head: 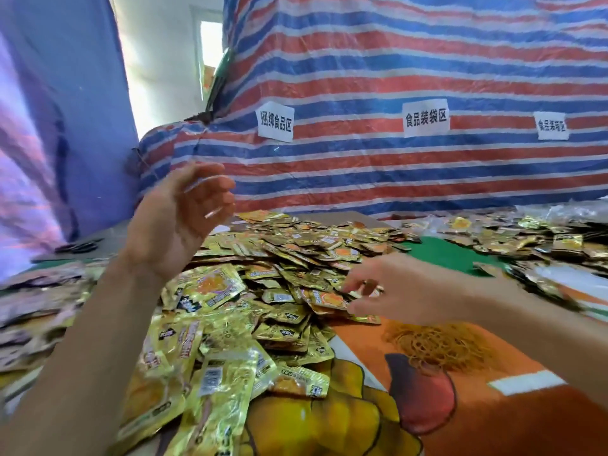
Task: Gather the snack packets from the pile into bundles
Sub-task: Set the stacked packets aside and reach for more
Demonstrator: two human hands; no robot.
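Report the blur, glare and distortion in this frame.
Head view: motion blur smears the raised left hand and the packets at the left edge; the window is blown out; foil glare glints off the near snack packets; wide-angle distortion bows the stripes of the tarpaulin; the rubber bands look soft.

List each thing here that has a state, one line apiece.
Pile of gold foil snack packets: loose, unbundled.
Left hand: raised above it, fingers open, blurred, nothing visibly held.
Right hand: low, pinching one gold-and-orange foil packet at the pile's edge.
Heap of yellow rubber bands: loose on the orange printed cloth.
White paper signs: stuck on the striped tarp.
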